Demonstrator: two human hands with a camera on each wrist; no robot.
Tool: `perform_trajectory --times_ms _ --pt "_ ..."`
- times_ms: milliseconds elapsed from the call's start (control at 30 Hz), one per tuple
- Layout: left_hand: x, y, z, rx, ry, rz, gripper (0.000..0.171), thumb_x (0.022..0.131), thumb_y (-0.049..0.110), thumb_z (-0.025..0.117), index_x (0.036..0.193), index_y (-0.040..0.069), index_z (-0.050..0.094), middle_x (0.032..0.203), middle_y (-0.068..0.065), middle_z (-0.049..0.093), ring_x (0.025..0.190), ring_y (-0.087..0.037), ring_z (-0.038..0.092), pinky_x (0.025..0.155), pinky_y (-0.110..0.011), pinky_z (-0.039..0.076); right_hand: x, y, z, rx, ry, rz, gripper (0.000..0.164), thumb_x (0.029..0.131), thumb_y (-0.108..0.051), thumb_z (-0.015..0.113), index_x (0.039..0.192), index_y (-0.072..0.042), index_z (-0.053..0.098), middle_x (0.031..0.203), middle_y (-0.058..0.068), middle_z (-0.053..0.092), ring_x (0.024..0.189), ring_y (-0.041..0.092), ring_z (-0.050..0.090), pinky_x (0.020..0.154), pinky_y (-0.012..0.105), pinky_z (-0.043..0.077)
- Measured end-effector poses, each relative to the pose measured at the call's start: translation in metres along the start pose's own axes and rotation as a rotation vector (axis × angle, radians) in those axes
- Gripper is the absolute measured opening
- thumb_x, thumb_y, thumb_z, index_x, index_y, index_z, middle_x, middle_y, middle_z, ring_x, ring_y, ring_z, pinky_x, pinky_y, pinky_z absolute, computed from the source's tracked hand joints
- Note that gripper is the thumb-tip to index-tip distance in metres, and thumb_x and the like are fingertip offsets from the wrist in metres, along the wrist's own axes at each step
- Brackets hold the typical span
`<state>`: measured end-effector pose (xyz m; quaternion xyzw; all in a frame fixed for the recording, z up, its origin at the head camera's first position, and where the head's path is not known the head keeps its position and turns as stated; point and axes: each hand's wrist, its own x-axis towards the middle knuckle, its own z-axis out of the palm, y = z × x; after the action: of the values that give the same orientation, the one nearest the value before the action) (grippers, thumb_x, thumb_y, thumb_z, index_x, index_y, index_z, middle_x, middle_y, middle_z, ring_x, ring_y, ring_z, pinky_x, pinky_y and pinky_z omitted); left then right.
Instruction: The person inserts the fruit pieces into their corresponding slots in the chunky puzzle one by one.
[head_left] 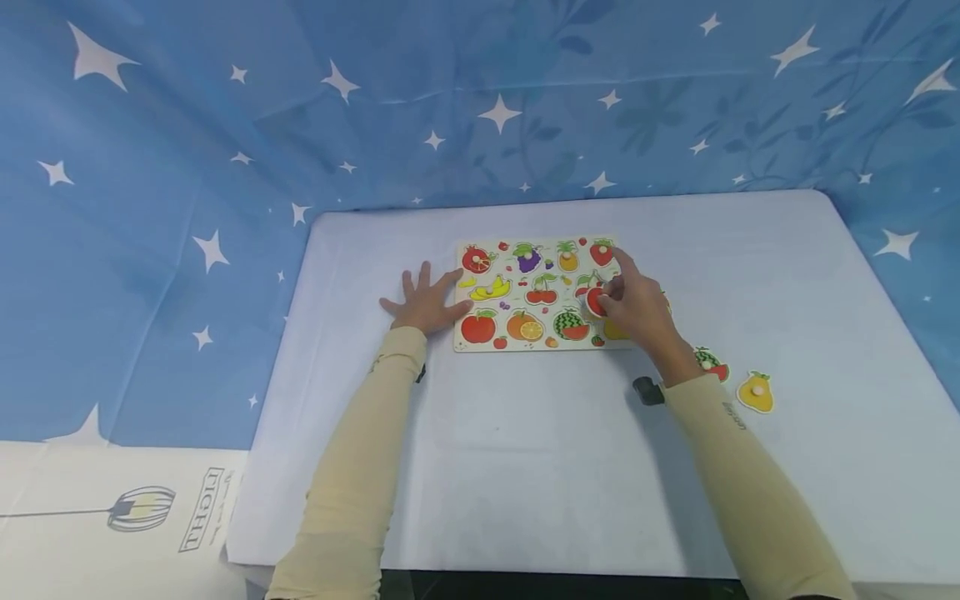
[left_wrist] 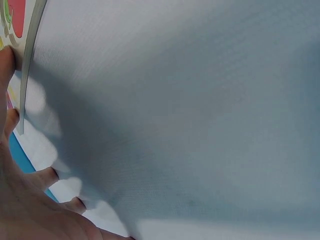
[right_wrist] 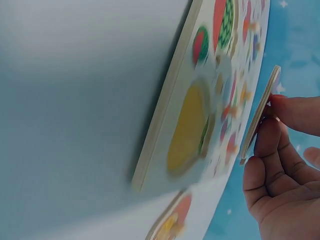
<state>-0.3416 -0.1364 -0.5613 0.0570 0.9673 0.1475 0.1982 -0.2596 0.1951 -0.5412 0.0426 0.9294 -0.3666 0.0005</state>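
A wooden fruit puzzle board lies flat on the white table. Spread wide, my left hand rests at its left end, with thumb and index finger on the board's edge. My right hand pinches a red fruit puzzle piece above the board's right part. In the right wrist view this thin wooden piece appears edge-on, tilted, between thumb and fingers. Below it shows the board's yellow pear picture. Bananas, grapes and several other fruits appear on the board.
Right of the board, a watermelon piece lies partly behind my right forearm, and a yellow pear piece lies beside it. Another loose piece is near the board's corner. A blue starry curtain hangs behind the table.
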Motion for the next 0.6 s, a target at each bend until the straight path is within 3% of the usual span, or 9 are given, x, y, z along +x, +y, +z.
perform_trajectory --times_ms 600 --pt "-0.003 0.001 -0.002 -0.014 0.022 0.011 0.073 0.086 0.063 0.058 0.151 0.046 0.028 0.165 -0.008 0.0 0.147 -0.043 -0.008 0.098 -0.083 0.001 0.007 -0.051 0.054 0.052 -0.084 -0.118 0.079 0.09 -0.007 0.067 0.155 -0.017 0.024 0.092 0.005 0.063 0.079 0.021 0.056 0.074 0.034 0.051"
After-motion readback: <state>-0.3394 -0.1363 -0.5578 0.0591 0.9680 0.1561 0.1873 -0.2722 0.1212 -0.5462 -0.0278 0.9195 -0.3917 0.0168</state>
